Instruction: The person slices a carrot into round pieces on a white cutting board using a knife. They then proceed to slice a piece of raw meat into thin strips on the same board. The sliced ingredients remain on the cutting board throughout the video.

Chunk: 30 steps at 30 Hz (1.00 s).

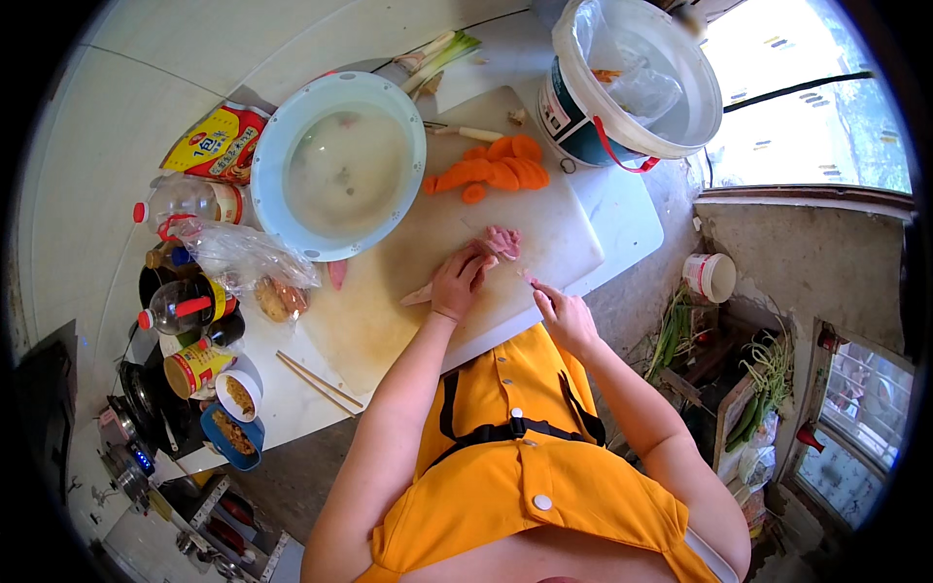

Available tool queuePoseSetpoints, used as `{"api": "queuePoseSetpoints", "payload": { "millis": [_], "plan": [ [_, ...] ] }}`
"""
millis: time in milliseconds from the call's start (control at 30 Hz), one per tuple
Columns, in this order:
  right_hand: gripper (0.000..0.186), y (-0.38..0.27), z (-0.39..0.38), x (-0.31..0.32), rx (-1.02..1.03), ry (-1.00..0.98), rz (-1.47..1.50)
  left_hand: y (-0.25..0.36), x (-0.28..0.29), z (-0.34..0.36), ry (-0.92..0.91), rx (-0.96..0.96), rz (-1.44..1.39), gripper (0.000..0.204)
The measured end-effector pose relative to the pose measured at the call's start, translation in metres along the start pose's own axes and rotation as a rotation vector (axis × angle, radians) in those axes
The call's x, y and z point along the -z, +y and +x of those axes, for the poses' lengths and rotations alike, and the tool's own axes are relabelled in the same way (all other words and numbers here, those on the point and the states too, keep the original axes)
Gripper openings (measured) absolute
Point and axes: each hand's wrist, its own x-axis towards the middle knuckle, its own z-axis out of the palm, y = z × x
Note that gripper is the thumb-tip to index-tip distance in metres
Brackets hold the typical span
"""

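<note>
Pale meat strip [417,295], left hand [461,282] atop, long axis pointing lower-left

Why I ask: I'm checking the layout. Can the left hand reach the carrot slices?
Probably yes: the left hand is at the raw meat, but bare cutting board leads to the carrot slices.

I am facing pale wall tiles [121,126], grey floor [299,474] is showing beside my white table [277,408], daylight is whitening the big window [802,131] to my right.
</note>
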Motion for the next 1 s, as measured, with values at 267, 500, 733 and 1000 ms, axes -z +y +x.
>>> {"api": "queuePoseSetpoints", "payload": {
  "millis": [267,500,733,1000],
  "plan": [
    [0.043,-0.006,-0.017,-0.001,-0.002,-0.055,-0.041,-0.004,0.000,-0.001,0.005,-0.021,0.056,0.024],
    [0.040,0.000,-0.020,-0.009,-0.006,-0.027,-0.036,-0.003,0.001,0.000,0.001,-0.007,0.034,0.026],
    [0.041,-0.001,-0.011,-0.020,-0.013,-0.032,-0.059,-0.004,0.000,0.000,-0.025,0.027,0.008,0.026],
    [0.045,-0.023,0.028,-0.036,0.029,-0.018,-0.019,-0.009,-0.001,0.001,-0.047,0.007,0.054,0.027]
  ]
}}
